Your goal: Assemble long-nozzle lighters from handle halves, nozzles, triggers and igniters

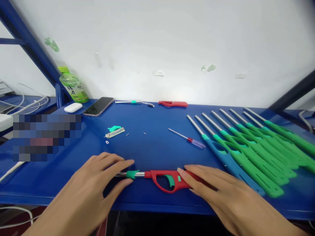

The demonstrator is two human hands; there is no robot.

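A red gas lighter [161, 178] with a green trigger, a green collar and a metal tube lies along the front of the blue table. My left hand [98, 183] is closed around its tube, thumb and forefinger on either side near the collar. The rear of the red handle is in the grip of my right hand [216, 190], which hides that end. Beyond my hands are a clear fuel tank [115, 132], a green trigger piece [114, 128], two small screws [144, 133] and a screwdriver [188, 139] with a purple handle.
Several green lighters [258, 157] and a blue one [228, 160] lie in a row at the right. Along the wall are a red shell [173, 104], a metal tube with wires [131, 102], a phone [98, 106], a white case [73, 107] and a bottle [73, 86].
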